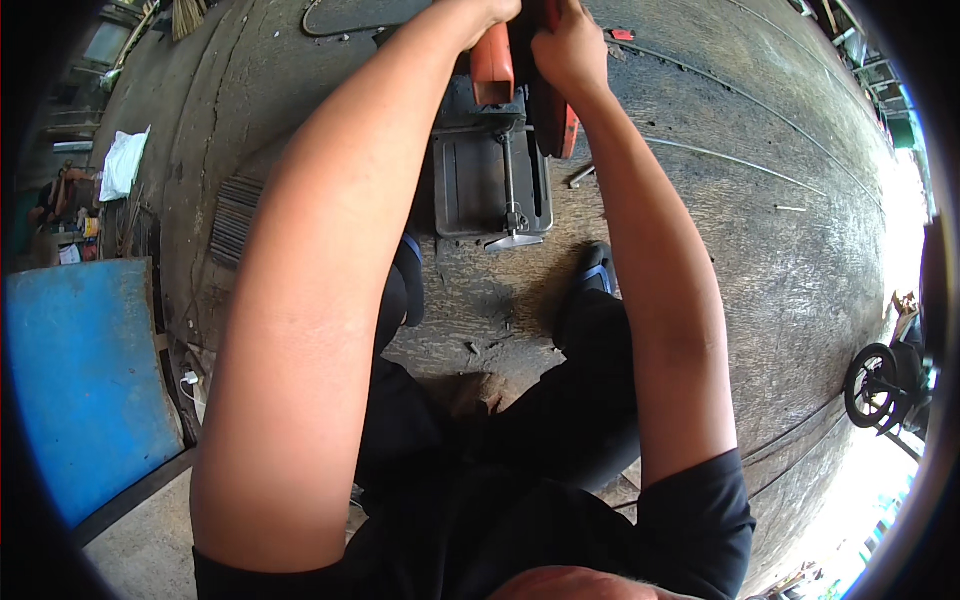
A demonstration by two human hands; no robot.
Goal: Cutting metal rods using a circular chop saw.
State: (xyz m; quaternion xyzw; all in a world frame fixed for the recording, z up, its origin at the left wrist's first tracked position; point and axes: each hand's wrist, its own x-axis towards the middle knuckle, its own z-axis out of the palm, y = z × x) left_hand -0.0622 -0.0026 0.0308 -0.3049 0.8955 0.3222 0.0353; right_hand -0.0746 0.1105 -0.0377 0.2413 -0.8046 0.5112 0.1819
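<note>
A cut-off saw stands on the floor in front of me, its dark metal base (452, 190) between my feet and its upper part cut off by the top edge. An orange-red hollow housing (492, 66) hangs over the base, and beside it is a red wheel guard (568, 132). My left hand (488, 8) is at the top of the orange housing; its fingers are out of view. Against the red upper part of the saw, my right hand (575, 55) has its fingers curled, partly hidden. A clamp screw with a crank handle (514, 240) lies along the base.
A bundle of dark metal rods (236, 218) lies at left, near a blue sheet panel (90, 385). A thin rod (735, 165) and a small red piece (622, 35) lie on the worn floor (790, 310). A motorcycle wheel (872, 388) shows at far right.
</note>
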